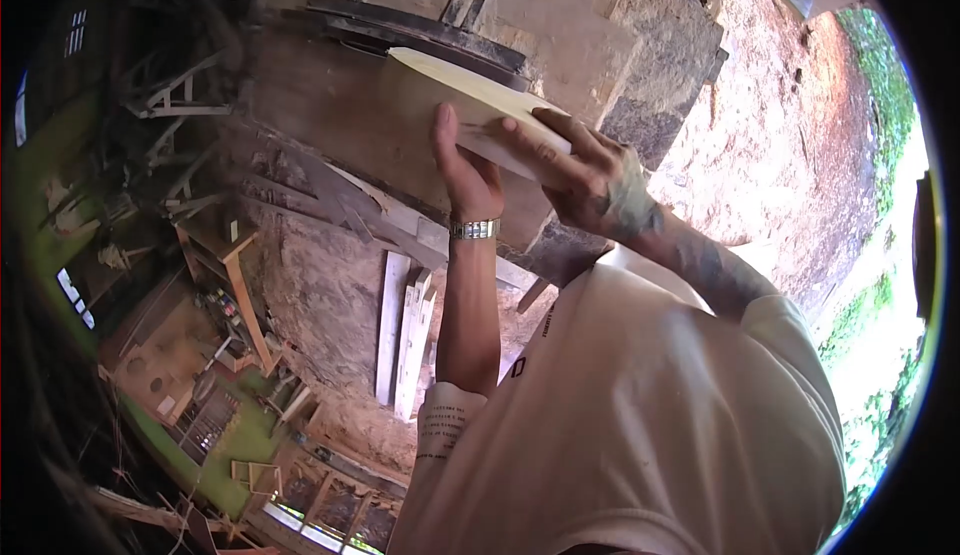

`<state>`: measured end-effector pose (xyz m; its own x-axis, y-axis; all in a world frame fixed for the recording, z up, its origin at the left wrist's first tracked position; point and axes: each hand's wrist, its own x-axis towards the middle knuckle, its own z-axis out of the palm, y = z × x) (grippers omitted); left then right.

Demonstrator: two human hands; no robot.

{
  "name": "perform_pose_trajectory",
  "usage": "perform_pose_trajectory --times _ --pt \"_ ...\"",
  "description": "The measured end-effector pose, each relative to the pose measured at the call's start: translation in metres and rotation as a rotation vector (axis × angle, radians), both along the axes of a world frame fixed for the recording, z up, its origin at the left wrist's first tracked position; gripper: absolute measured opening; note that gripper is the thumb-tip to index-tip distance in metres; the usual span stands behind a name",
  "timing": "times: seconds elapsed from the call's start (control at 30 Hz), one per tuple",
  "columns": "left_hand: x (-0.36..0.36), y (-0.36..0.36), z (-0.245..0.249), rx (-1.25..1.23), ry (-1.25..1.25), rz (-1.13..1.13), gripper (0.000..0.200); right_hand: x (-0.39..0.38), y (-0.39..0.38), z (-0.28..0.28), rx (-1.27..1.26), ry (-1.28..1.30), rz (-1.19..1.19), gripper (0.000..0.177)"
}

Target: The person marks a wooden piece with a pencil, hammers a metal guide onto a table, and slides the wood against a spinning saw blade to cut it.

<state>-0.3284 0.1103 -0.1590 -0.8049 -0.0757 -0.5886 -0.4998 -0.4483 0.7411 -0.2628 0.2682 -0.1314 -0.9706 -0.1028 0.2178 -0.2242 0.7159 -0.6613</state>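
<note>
A pale wooden board (pixel 470 105) stands on edge on the worn wooden table (pixel 330 105), its light upper edge facing up. Around its near end, my right hand (pixel 580 165) is closed, with fingers over the top and side. My left hand (pixel 468 170), with a metal watch at the wrist, presses against the board's side. Its thumb points up along the face, and the other fingers are partly hidden. Just beyond the board's far end lies a long dark bar (pixel 420 35) across the table.
Upright planks (pixel 402 335) lean below the table's near side. A wooden frame stand (pixel 240 285) and a cluttered bench (pixel 165 365) are at lower left. Dusty ground (pixel 760 125) stretches right toward greenery. Stacked wooden trestles (pixel 185 95) stand in shadow at left.
</note>
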Motion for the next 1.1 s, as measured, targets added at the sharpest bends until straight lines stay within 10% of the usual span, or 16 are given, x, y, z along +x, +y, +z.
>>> perform_pose_trajectory --times 1.1 --pt "-0.051 -0.033 -0.009 0.003 0.101 -0.079 0.079 -0.040 -0.037 -0.030 -0.006 0.083 -0.041 0.083"
